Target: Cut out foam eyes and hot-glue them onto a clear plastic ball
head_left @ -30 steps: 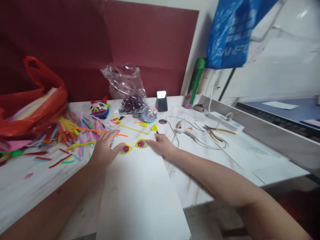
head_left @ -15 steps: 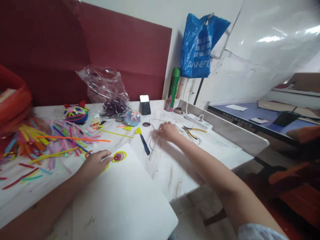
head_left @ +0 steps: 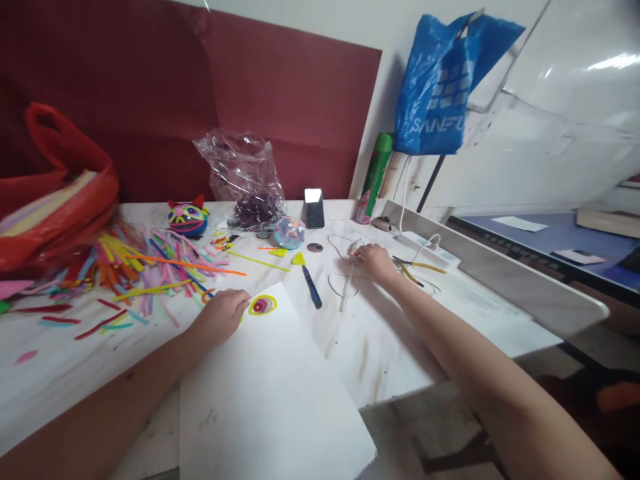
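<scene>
My left hand point(head_left: 223, 317) is closed at the upper left corner of a large white sheet point(head_left: 270, 393). A bit of yellow shows under its fingers; what they pinch is hidden. Beside them on the sheet lies an eye shape point(head_left: 263, 305) with a yellow outline and pink and dark red rings. Farther right, my right hand point(head_left: 375, 262) is closed around what looks like a small glue gun point(head_left: 354, 251) with a tiny red light, mostly covered by the fingers. A clear glue stick point(head_left: 345, 293) extends from it toward me, and a thin cord loops around.
Pliers point(head_left: 423, 267) with yellow handles and a power strip point(head_left: 433, 250) lie right of the right hand. A blue-handled knife point(head_left: 312, 287) lies between the hands. Left are many coloured pipe cleaners point(head_left: 150, 267), a painted cat-like ball point(head_left: 187, 219) and a red bag point(head_left: 75, 207).
The view has swung left, so everything sits farther right and more of the red bag shows. My right hand stays at the glue gun, and the left stays at the sheet's corner.
</scene>
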Available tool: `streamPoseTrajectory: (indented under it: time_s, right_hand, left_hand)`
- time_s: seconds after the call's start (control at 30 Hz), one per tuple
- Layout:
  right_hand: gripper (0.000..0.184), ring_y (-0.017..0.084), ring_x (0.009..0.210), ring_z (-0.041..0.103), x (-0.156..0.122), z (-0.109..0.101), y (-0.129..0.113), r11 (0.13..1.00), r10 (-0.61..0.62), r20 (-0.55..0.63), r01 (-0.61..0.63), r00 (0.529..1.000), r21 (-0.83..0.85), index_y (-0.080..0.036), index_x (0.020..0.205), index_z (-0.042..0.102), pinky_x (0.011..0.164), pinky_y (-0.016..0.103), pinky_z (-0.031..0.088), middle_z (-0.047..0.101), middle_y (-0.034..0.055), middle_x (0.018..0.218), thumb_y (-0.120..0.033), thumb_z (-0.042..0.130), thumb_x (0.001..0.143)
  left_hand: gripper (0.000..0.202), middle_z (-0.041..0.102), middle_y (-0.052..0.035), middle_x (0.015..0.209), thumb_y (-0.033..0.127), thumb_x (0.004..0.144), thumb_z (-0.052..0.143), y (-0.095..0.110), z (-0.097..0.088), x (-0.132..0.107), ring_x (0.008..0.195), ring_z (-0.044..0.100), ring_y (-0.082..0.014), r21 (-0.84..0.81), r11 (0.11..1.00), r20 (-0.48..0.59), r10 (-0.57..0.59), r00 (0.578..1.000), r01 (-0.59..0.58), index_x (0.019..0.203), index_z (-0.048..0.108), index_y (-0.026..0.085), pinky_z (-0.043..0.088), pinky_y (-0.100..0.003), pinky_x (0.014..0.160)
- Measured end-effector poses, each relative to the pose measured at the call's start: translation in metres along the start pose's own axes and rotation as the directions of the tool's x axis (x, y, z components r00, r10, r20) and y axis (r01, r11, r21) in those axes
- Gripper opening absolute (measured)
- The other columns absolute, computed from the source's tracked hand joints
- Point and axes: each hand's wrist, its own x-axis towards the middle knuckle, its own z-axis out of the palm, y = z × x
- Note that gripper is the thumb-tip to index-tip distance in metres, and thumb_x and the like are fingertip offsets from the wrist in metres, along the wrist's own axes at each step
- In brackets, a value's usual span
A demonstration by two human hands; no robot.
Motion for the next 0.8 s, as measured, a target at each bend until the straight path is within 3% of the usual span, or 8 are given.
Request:
streamPoseTrajectory:
  time_s: [0.07,0.17,0.27,0.37,0.5,0.6,0.7,0.8]
  right_hand:
    - [0.032,0.022,0.097,0.063,-0.009,0.004,-0.031,0.994,-0.096,0.045,0.094,0.994,0.054,-0.017,0.108,0.066,0.079,0.027,0.042,0.070,0.0126,0.108,-0.032,0.041,0.094]
    - [0.041,0.024,0.089,0.065,-0.020,0.014,-0.075,0.982,-0.171,0.097,0.161,0.981,0.103,-0.017,0.094,0.069,0.071,0.028,0.044,0.073,0.0135,0.098,-0.051,0.047,0.088]
    - [0.034,0.028,0.093,0.065,-0.019,0.021,-0.097,0.977,-0.177,0.114,0.161,0.978,0.139,-0.014,0.091,0.069,0.072,0.030,0.044,0.072,0.0177,0.098,-0.044,0.055,0.085]
    - [0.021,0.028,0.092,0.065,-0.013,0.025,-0.098,0.972,-0.149,0.111,0.125,0.983,0.201,-0.011,0.094,0.067,0.072,0.030,0.044,0.071,0.0185,0.099,-0.027,0.058,0.082]
    - [0.023,0.023,0.089,0.064,-0.008,0.029,-0.088,0.928,-0.129,0.056,0.101,0.990,0.360,-0.012,0.104,0.061,0.072,0.028,0.043,0.070,0.0158,0.101,-0.017,0.056,0.082]
    - [0.016,0.018,0.080,0.063,-0.005,0.031,-0.086,0.854,-0.106,0.031,0.075,0.994,0.515,-0.015,0.098,0.061,0.066,0.025,0.043,0.070,0.0095,0.093,-0.022,0.051,0.088]
    - [0.023,0.013,0.059,0.059,-0.001,0.034,-0.087,0.750,-0.093,0.069,0.024,0.993,0.661,-0.016,0.081,0.061,0.055,0.022,0.042,0.067,0.0033,0.070,-0.028,0.045,0.092]
    - [0.025,0.009,0.041,0.048,0.001,0.036,-0.088,0.641,-0.089,0.108,-0.027,0.990,0.767,-0.018,0.083,0.059,0.043,0.019,0.036,0.057,-0.0037,0.054,-0.031,0.041,0.093]
  left_hand:
    - [0.028,0.068,-0.0070,0.075,0.030,0.084,0.035,-0.001,0.003,0.000,0.078,0.061,-0.0231,-0.011,1.000,-0.010,0.029,1.000,-0.029,0.071,0.059,0.022,0.043,-0.034,0.074]
    - [0.027,0.068,-0.0069,0.074,0.029,0.083,0.038,-0.001,0.005,0.000,0.077,0.060,-0.0227,-0.023,0.999,-0.009,0.042,0.999,-0.042,0.070,0.060,0.021,0.042,-0.034,0.074]
    - [0.027,0.068,-0.0066,0.076,0.029,0.084,0.037,-0.004,0.004,-0.002,0.078,0.060,-0.0220,-0.016,0.999,0.021,0.037,0.999,-0.036,0.072,0.060,0.021,0.042,-0.034,0.075]
    - [0.030,0.068,-0.0068,0.078,0.030,0.086,0.034,-0.007,0.003,-0.002,0.080,0.060,-0.0217,-0.004,0.999,0.053,0.046,0.998,-0.046,0.075,0.060,0.020,0.043,-0.033,0.075]
    - [0.031,0.067,-0.0080,0.080,0.030,0.087,0.032,-0.006,0.002,-0.002,0.082,0.060,-0.0224,0.004,0.998,0.066,0.057,0.996,-0.057,0.076,0.059,0.019,0.043,-0.034,0.077]
    - [0.032,0.066,-0.0086,0.079,0.030,0.087,0.032,-0.003,0.001,-0.002,0.082,0.060,-0.0229,0.004,0.998,0.065,0.060,0.996,-0.061,0.074,0.059,0.019,0.044,-0.034,0.077]
    - [0.033,0.066,-0.0089,0.080,0.030,0.086,0.031,-0.001,-0.001,-0.002,0.083,0.060,-0.0238,-0.008,0.998,0.064,0.061,0.996,-0.061,0.074,0.059,0.019,0.044,-0.035,0.077]
    - [0.032,0.065,-0.0086,0.078,0.031,0.086,0.032,-0.002,-0.001,-0.002,0.083,0.060,-0.0241,-0.027,0.998,0.064,0.063,0.996,-0.062,0.073,0.059,0.019,0.044,-0.035,0.077]
